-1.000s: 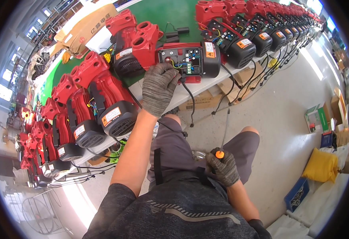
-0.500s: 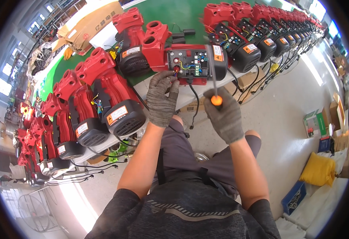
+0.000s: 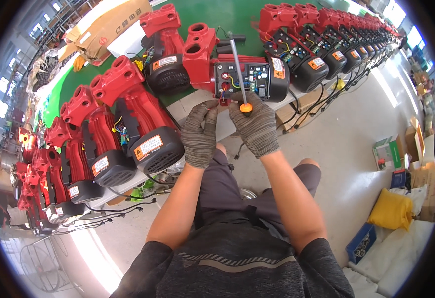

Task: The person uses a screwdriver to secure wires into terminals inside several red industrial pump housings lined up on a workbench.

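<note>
In front of me a red pump [image 3: 199,59] lies on its side, its black motor cap [image 3: 278,79] to the right. Its terminal box is uncovered, showing a circuit board [image 3: 257,77] and coloured wires [image 3: 226,88]. My left hand [image 3: 200,133], in a grey striped glove, is closed in a pinch at the box's lower left edge; what the fingertips hold is hidden. My right hand [image 3: 257,124], gloved alike, grips a screwdriver [image 3: 240,74] with an orange and black handle, its shaft pointing up across the board. Its fingertips come near the left hand's by the wires.
Similar red pumps stand in rows to the left [image 3: 150,129] and right [image 3: 304,59], their black power cords [image 3: 297,111] hanging off the table edge. A cardboard box [image 3: 109,31] lies on the green tabletop [image 3: 217,12]. A yellow sack [image 3: 391,208] and blue crate [image 3: 362,243] are on the floor, right.
My right hand has come left and up with the screwdriver, from beside the motor cap to the wires near my left hand. My left hand has dropped slightly away from the box.
</note>
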Action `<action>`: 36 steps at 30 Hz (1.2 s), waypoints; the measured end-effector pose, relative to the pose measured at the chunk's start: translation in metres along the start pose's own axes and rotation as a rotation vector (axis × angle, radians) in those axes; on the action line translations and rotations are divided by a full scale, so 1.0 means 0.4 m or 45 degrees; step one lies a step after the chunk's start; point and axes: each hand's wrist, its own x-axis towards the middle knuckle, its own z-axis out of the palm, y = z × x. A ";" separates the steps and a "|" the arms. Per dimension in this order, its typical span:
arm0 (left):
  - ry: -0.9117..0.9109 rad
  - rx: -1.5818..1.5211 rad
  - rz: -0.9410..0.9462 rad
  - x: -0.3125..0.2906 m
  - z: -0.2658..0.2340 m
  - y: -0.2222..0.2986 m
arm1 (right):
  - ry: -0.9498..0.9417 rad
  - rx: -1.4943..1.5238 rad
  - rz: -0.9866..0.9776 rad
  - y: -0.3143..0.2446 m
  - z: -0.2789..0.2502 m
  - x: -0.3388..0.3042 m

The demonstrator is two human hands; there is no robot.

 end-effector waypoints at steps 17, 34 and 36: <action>0.143 0.508 0.676 0.104 0.042 0.017 | 0.225 -0.306 -0.072 0.046 -0.036 0.017; 0.105 -0.345 -0.152 0.033 0.028 0.019 | 0.149 -0.302 -0.116 0.040 -0.072 0.038; 0.020 -0.072 -0.157 0.044 0.034 0.035 | 0.115 -0.291 -0.102 0.023 -0.073 0.033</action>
